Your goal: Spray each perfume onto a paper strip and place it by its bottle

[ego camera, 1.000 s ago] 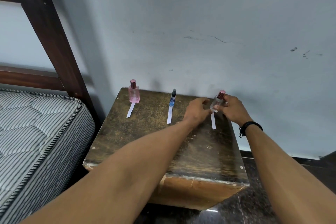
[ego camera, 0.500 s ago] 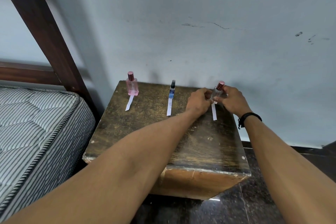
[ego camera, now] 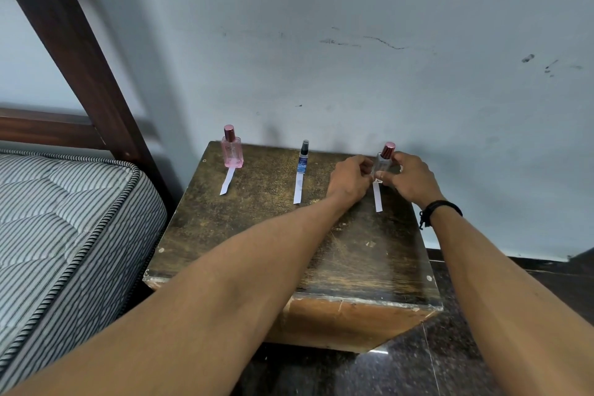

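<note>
Clear bottle (ego camera: pixel 383 164) with a rose cap stands upright at the back right of the wooden table (ego camera: pixel 257 235), caught between both hands. The right hand (ego camera: pixel 413 182) curls thumb and fingers round its right side. The left hand (ego camera: pixel 350 182) sets curled fingertips against its lower left side; whether they also pinch paper I cannot tell. The right strip (ego camera: pixel 378 201) runs from the clear bottle's base toward the front edge. Left of the hands and apart from them stand a blue bottle (ego camera: pixel 303 158) with the middle strip (ego camera: pixel 298 190) and a pink bottle (ego camera: pixel 232 151) with the left strip (ego camera: pixel 227 182). The wall (ego camera: pixel 321 42) rises just behind the bottles; the table's right edge lies near the right wrist, and a mattress (ego camera: pixel 64 219) sits beside its left edge.
</note>
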`<state>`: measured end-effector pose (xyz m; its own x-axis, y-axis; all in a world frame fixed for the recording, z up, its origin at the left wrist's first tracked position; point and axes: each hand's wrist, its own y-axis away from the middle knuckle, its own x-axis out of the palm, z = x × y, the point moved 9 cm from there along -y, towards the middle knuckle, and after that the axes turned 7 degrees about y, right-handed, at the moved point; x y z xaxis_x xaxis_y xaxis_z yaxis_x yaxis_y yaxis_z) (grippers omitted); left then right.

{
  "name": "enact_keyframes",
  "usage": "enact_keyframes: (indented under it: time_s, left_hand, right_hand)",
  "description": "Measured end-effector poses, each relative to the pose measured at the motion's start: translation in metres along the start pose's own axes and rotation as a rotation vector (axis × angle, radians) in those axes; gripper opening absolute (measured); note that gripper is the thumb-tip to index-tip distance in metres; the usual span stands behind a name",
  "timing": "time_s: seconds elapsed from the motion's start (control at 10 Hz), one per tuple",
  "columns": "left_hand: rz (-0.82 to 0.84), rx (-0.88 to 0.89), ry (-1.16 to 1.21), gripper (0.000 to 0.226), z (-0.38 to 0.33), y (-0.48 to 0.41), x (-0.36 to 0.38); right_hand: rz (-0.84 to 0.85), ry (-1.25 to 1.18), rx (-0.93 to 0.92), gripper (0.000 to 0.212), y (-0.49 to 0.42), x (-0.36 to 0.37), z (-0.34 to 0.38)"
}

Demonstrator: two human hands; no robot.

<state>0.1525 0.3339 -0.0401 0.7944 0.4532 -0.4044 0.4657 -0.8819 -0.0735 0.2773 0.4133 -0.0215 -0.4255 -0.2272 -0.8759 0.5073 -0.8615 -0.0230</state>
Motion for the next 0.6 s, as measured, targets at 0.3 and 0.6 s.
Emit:
enact_keyframes:
  time_s: [0.3, 0.6]
  left_hand:
    - [0.003, -0.004, -0.019, 0.031, 0.001, 0.001, 0.000]
    - [-0.006, 0.020, -0.047, 0.032, -0.003, 0.015, -0.011]
  right_hand:
    - [0.003, -0.133, 0.020, 0.049, 0.008, -0.005, -0.005]
    - [-0.091, -0.219, 0.131, 0.037, 0.028, -0.005, -0.020]
